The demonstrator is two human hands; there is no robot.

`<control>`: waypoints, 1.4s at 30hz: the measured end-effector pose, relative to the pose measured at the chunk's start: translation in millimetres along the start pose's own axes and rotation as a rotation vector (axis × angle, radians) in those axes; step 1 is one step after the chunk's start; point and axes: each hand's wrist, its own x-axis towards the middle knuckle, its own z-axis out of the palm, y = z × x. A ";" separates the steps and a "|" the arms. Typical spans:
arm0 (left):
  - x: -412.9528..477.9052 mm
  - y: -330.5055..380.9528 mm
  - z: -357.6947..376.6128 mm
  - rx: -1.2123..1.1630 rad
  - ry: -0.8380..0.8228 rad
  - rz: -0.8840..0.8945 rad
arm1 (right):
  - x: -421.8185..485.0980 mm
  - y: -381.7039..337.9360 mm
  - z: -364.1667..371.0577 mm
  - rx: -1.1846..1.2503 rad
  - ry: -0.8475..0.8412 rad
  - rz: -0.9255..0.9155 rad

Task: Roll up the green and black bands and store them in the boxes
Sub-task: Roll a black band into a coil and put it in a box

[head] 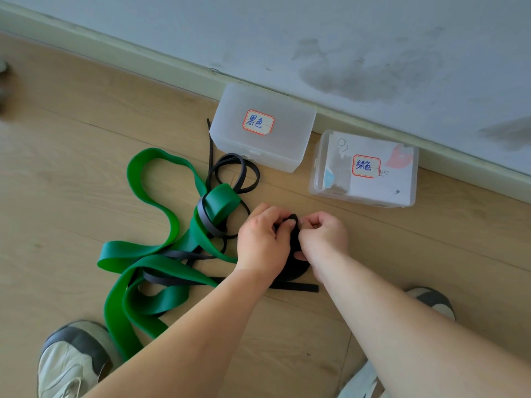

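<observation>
Together left hand (263, 239) and right hand (323, 239) pinch black band (293, 262)

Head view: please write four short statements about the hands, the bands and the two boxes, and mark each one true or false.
1. Both the left hand and the right hand hold the black band. True.
2. The green band is rolled up inside a box. False: it lies loose on the floor, tangled with black band.
3. Each box carries a red-edged label. True.
4. The box with papers inside stands left of the other box. False: it stands to its right.
</observation>
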 end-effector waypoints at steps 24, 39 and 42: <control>14.7 -13.4 -19.2 0.165 -0.278 0.433 | 2.3 -5.7 1.7 0.086 0.026 0.065; 5.9 4.4 -10.3 0.024 -0.130 0.134 | 3.9 -2.0 1.8 -0.128 0.001 -0.058; 11.0 -3.1 -13.6 0.064 -0.195 0.233 | 4.2 0.0 0.2 -0.028 -0.003 -0.023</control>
